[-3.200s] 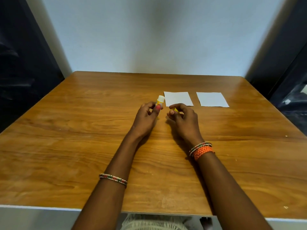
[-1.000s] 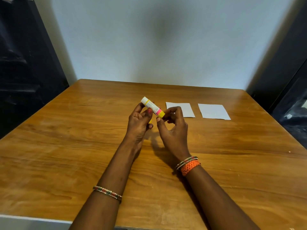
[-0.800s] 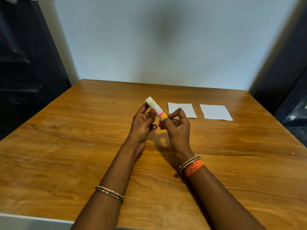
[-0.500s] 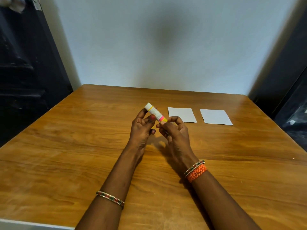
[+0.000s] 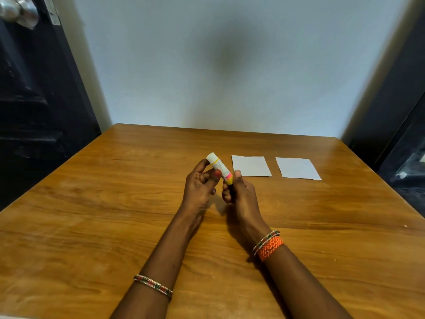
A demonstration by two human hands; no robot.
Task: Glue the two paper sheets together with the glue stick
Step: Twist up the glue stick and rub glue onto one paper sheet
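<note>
Here we hold the glue stick (image 5: 219,168) in the air over the table (image 5: 92,215), tilted, its white end up and to the left and its yellow end down by the right thumb. Our left hand (image 5: 199,187) pinches the tube around its middle between thumb and fingers; our right hand (image 5: 239,194) is curled with the fingers closed on the yellow end. Whether that end is the cap or the twist base we cannot tell for sure, since the fingers cover most of it.

Beyond the hands lie the two sheets, flat on the wood and well apart from each other: the near sheet (image 5: 251,166) just beyond the right thumb, the far sheet (image 5: 297,168) to its right. Neither looks touched, and no glue shows on either.

So we judge the task barely begun. The stick is picked up, and the work in hand looks like opening it or winding it out. Left to do: spread glue on one sheet, lay the other over it, and press them together.
</note>
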